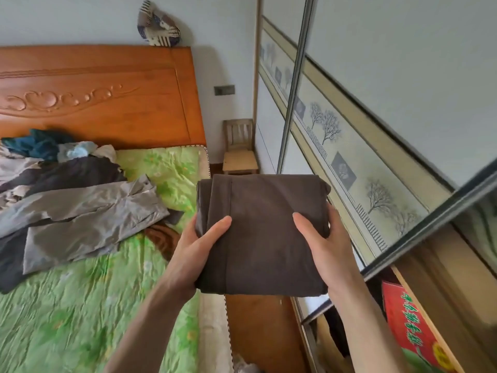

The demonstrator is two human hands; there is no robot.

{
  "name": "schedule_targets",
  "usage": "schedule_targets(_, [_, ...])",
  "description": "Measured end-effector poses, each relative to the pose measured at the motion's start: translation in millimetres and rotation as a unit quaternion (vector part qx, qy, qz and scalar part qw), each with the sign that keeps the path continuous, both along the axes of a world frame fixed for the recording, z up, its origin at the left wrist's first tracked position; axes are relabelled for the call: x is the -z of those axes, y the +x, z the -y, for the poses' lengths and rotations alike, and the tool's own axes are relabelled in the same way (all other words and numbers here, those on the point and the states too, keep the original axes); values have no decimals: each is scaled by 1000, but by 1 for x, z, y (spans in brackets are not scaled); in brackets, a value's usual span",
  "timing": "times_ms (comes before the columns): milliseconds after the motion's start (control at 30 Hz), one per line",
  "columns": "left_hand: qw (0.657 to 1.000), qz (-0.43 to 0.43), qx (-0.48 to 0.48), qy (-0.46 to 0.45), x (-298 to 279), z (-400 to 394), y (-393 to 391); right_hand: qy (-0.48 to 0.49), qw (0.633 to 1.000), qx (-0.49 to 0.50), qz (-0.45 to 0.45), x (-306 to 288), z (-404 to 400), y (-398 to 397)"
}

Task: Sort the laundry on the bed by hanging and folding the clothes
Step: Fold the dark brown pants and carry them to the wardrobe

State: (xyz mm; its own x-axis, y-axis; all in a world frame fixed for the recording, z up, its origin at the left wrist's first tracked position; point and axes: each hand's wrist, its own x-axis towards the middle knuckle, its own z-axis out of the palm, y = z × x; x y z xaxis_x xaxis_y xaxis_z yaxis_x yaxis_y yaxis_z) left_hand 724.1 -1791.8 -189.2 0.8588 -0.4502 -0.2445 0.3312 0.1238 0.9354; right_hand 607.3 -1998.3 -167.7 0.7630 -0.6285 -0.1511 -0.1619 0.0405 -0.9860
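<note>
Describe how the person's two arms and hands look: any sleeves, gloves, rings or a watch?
Both forearms are bare as far as the picture shows: no sleeve is in view. The left hand and the right hand wear no gloves. No ring, watch or bracelet shows on the visible fingers or wrists.

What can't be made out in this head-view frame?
- Fingers of the left hand and right hand: under the folded brown garment.
- Wardrobe interior: blocked by sliding door, arm.
- Laundry pile: cut off at left edge.

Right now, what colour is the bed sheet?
Green with a flower pattern, seen from the head view.
</note>
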Motion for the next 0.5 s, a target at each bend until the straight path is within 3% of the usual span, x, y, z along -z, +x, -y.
schedule_targets(500, [969, 26, 244, -26, -19, 107, -20, -30, 975, 219, -7, -18, 26, -108])
